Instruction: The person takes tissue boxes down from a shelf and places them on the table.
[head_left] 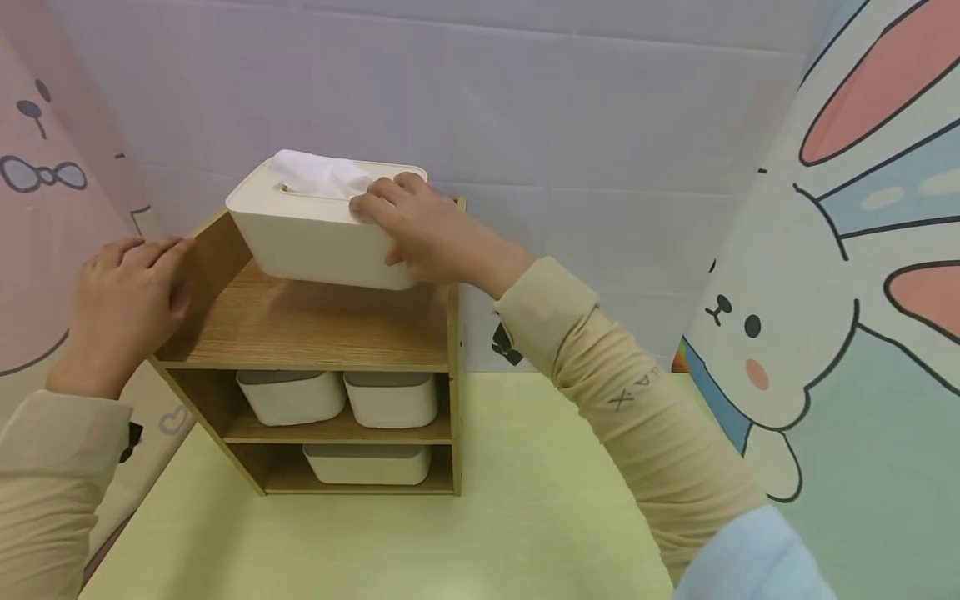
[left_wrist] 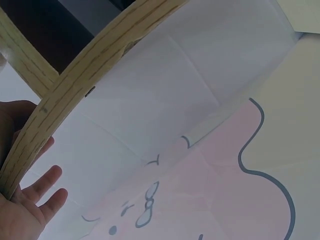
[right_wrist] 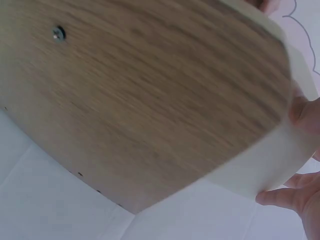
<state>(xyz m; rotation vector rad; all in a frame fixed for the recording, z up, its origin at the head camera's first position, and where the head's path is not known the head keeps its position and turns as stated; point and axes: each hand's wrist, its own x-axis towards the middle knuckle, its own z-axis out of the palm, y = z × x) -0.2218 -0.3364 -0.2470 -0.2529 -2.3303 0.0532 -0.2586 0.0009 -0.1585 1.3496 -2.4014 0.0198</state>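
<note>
A cream tissue box with a white tissue sticking out of its slot is held tilted above the top board of a small wooden shelf. My right hand grips its right end, fingers over the top edge and thumb on the front. In the right wrist view, the shelf's side panel hides much of the box. At the shelf's left side panel, my left hand holds the front edge between thumb and fingers, some fingers spread on the outer side.
White bins sit side by side on the middle level, with another white bin on the bottom level. The shelf stands on a pale yellow-green table. A printed cloth wall rises behind, with a cartoon rabbit at the right.
</note>
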